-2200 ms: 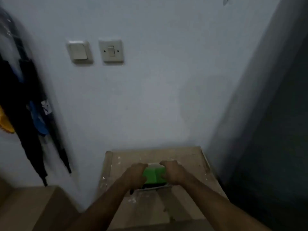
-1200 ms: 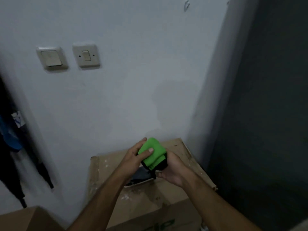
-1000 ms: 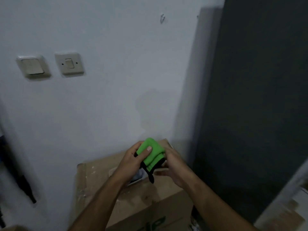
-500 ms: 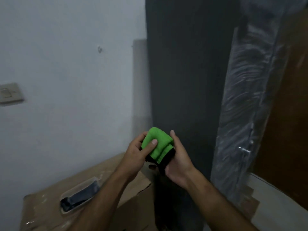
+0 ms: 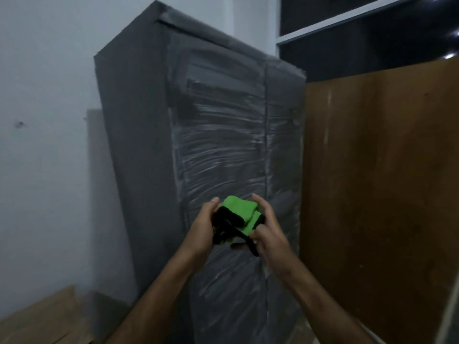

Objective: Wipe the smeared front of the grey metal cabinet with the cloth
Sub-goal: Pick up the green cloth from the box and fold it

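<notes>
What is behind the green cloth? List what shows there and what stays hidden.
Behind the green cloth stands the grey cabinet, its front streaked with whitish smears. Both hands, left and right, and the cloth cover part of that front.

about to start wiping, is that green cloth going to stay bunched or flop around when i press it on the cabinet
Probably floppy: the green cloth lies in soft folds between the left hand and right hand, and its black edging dangles loose. It looks light and plush, so it should likely flatten against the smeared cabinet front and may unfold unless gripped.
</notes>
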Demonstrator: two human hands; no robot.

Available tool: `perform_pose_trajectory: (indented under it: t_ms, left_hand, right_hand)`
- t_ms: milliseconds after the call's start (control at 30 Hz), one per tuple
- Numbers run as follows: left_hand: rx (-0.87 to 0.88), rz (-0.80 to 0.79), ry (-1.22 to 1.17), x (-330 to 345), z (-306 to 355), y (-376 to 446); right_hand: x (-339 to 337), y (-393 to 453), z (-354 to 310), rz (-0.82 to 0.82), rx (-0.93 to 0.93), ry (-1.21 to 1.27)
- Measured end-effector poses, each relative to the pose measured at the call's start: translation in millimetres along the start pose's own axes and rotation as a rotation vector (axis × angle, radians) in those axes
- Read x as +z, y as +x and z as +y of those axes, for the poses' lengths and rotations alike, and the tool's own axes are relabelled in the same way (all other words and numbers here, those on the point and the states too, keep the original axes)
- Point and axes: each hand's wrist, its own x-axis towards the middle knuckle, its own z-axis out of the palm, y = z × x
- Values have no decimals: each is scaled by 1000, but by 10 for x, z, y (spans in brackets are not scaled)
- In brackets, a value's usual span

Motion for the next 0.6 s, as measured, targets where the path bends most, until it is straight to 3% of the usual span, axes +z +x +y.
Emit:
perform_pose_trajectory:
  t_ms: [333,600]
  left_hand:
    - [-110,-261,264,1110,-725,1331]
    - [41,-381,449,1810,-1115,2638]
  right_hand:
    - [-1679,436,-93,311,96,93]
    - [-2641,1465,-87,648,210,255]
